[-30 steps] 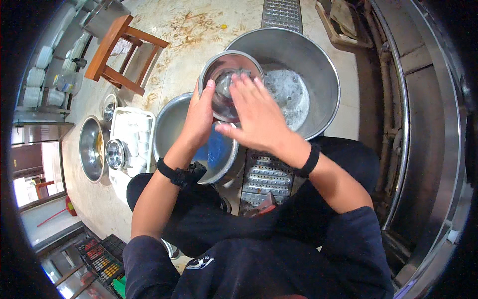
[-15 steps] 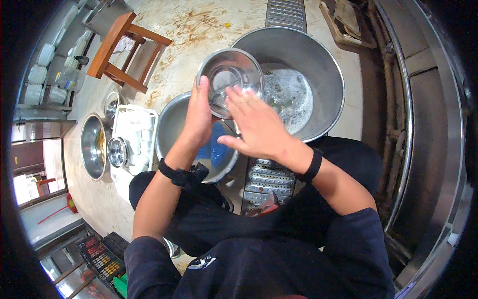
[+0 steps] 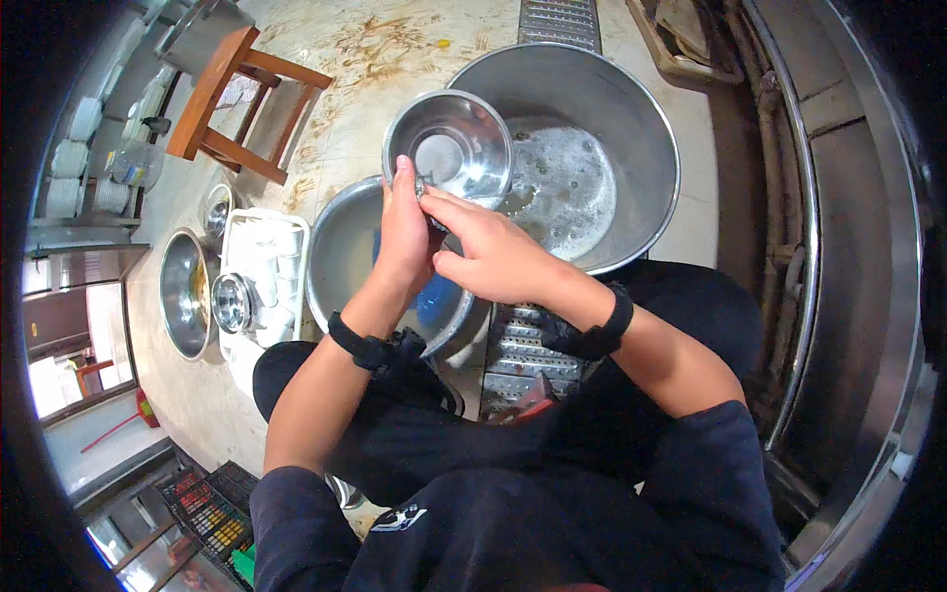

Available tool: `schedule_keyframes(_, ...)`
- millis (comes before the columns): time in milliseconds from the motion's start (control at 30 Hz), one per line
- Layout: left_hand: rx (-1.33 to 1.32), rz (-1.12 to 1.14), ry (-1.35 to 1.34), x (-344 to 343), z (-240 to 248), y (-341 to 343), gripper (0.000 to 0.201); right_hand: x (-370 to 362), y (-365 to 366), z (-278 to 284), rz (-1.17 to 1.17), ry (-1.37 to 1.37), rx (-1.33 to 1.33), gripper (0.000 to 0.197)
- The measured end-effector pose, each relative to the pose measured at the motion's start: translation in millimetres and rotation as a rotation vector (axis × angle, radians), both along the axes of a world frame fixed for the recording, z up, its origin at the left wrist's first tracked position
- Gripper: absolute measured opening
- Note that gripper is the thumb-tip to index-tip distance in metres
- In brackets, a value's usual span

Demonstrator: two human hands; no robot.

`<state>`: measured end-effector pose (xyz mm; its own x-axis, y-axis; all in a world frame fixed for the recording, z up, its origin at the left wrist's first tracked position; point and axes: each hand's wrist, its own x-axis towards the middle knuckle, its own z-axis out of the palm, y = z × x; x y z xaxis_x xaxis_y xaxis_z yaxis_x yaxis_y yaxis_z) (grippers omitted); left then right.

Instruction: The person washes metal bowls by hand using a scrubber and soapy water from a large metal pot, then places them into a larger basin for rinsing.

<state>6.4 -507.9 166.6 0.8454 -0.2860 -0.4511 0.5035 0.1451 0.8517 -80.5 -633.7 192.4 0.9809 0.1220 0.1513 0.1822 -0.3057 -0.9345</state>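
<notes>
A round metal bowl [image 3: 472, 148] is tilted in front of me, its shiny inside facing up. My left hand [image 3: 402, 232] grips its near-left rim, thumb raised along the edge. Curled against the near rim, my right hand [image 3: 488, 252] presses close to the left one. Between the hands shows a bit of silvery, tangled material [image 3: 422, 187] like a steel wool scourer, mostly covered by the fingers. Under the bowl, to the right, stands a large metal tub [image 3: 641, 128] of foamy water. A smaller tub [image 3: 321, 247] with cloudy water and something blue [image 3: 431, 299] inside sits below my hands.
At left are a white rack [image 3: 266, 219] of white dishes, a small metal bowl [image 3: 232, 303] and a large metal basin [image 3: 178, 296]. A wooden stool [image 3: 222, 94] stands beyond them. A perforated drain cover [image 3: 528, 360] runs between my legs; pipes [image 3: 774, 237] line the right side.
My right hand has drawn out of the bowl's inside to its near rim, fingers now curled. The bowl has shifted slightly left and up, showing more of its inside.
</notes>
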Motion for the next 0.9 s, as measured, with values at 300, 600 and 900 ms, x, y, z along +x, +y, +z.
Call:
schedule_keyframes(300, 0.086, -0.292, -0.056, 23.1, 46.9, 17.0, 0.049, 1.4, -31.6, -41.7, -0.142, -0.560, -0.930, 0.038)
schedule_keyframes(600, 0.003, -0.084, -0.463, -19.7, -20.9, -20.5, 0.046, 7.9, 3.4, -31.7, -0.350, -0.354, -0.272, 0.014)
schedule_keyframes(900, -0.078, 0.145, -0.171, -4.1, 2.0, -7.2, 0.048, 10.5, -7.4, -41.8, -0.220, -0.446, -0.621, 0.054)
